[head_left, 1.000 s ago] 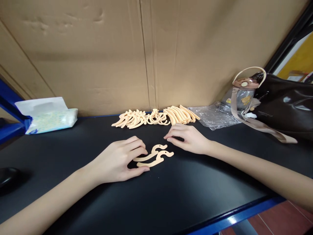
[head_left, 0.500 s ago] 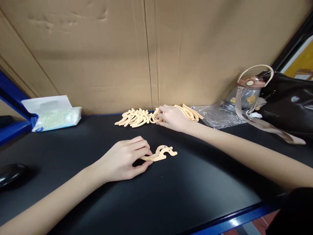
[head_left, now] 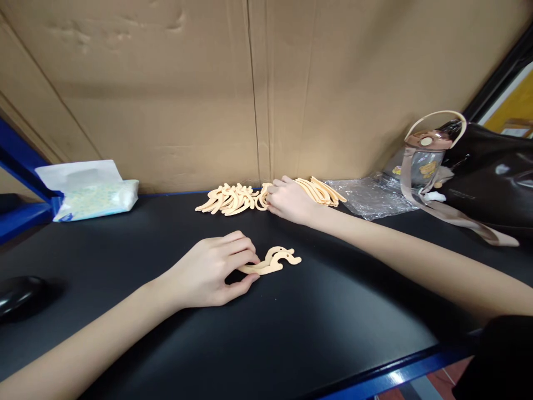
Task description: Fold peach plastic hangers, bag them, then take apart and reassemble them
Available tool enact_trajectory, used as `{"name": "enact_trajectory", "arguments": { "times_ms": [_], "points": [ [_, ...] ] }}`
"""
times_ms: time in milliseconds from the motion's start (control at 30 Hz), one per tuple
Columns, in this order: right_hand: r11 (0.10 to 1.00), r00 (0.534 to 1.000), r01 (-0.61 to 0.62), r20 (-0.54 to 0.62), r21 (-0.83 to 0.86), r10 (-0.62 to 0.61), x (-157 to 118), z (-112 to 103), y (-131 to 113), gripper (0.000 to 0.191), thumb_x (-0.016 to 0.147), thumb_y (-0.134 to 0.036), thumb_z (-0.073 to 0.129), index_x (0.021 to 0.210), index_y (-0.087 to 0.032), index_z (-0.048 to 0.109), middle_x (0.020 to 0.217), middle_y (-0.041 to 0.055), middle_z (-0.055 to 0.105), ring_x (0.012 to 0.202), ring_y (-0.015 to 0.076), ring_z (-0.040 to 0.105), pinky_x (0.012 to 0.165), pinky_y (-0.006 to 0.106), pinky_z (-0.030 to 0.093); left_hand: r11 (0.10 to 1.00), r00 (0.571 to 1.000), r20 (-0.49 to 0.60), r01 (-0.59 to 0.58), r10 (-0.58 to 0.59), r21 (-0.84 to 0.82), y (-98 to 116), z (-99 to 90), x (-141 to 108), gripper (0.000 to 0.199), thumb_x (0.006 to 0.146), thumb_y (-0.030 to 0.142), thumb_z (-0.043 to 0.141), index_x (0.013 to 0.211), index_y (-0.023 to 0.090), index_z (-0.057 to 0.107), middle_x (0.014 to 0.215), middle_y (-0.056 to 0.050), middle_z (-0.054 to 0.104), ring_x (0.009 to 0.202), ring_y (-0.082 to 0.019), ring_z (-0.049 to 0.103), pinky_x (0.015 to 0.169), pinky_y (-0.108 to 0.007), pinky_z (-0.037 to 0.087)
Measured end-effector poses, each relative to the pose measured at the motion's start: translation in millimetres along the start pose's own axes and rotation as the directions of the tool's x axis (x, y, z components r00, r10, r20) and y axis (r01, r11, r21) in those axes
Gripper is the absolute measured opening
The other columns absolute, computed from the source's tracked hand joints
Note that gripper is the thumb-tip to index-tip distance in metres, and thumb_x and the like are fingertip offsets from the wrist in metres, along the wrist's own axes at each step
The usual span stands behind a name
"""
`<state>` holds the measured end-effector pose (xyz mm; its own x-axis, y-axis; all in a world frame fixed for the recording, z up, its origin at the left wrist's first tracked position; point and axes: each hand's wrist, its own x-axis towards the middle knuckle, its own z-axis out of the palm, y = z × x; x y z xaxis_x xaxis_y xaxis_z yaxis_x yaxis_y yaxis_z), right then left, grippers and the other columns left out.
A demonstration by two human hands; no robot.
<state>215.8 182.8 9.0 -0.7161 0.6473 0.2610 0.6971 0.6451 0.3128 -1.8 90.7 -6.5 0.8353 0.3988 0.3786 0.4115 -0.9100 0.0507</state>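
Note:
My left hand [head_left: 219, 269] is closed with thumb and fingers around the near ends of two pale, hook-shaped flat pieces [head_left: 270, 268], which look wooden. Their curved ends point right, and one shows small holes. Farther back, my right hand [head_left: 289, 201] reaches into the row of similar pale curved pieces, its fingers bent down among them. Whatever those fingertips grip is hidden behind the hand. To the left of it lies a loose pile of curved pieces [head_left: 231, 200]; to the right, longer strips [head_left: 322, 191] lie side by side.
A tall cardboard sheet [head_left: 187, 111] stands behind the black tabletop [head_left: 333, 311]. At left are a pack of wipes [head_left: 97, 199] and a black computer mouse [head_left: 20, 297]. On the right are clear plastic wrap [head_left: 366, 197], a strapped bottle [head_left: 425, 161] and a black bag [head_left: 491, 172].
My right hand has shifted very slightly at the pile, its fingers drawing more together and downward. The left hand and its two pieces have stayed in place.

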Motion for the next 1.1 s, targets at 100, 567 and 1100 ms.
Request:
{"name": "enact_trajectory", "arguments": {
  "times_ms": [100,567,1100],
  "points": [
    [1.000,1.000,-0.018,-0.014,0.003,0.018,-2.3,-5.3,1.6,0.029,0.096,-0.014,0.046,0.087,-0.010,0.073,0.095,0.0142,0.071,0.091,0.0238,0.056,0.078,0.036,0.030,0.999,0.999,-0.010,-0.031,0.031,0.029,-0.3,-1.1,0.3,0.020,0.093,0.030,0.057,0.097,0.014,0.069,0.090,-0.007,0.069,0.081,-0.019,0.063,0.070,-0.028,0.052],
    [0.955,0.951,0.258,-0.210,0.147,-0.225,-81.2,-30.0,-35.3,0.029,0.100,-0.023,0.048,0.084,-0.014,0.072,0.079,0.0046,0.067,0.077,0.0188,0.048,0.077,0.035,0.029,0.897,0.981,-0.186,0.036,0.052,0.441,-14.5,4.2,-8.9,0.034,0.100,0.023,0.046,0.133,0.021,0.054,0.095,-0.005,0.062,0.070,-0.015,0.062,0.057,-0.024,0.046],
    [0.865,0.979,0.113,-0.205,0.490,-0.012,-82.8,-27.8,-8.8,0.026,0.095,-0.040,0.060,0.104,-0.017,0.068,0.084,0.0019,0.068,0.081,0.0164,0.060,0.082,0.031,0.040,0.888,0.981,-0.126,-0.074,0.146,0.453,-7.6,2.1,-10.8,0.037,0.100,0.004,0.032,0.115,0.020,0.062,0.079,0.000,0.058,0.070,-0.013,0.059,0.055,-0.024,0.040]
  ]
}}
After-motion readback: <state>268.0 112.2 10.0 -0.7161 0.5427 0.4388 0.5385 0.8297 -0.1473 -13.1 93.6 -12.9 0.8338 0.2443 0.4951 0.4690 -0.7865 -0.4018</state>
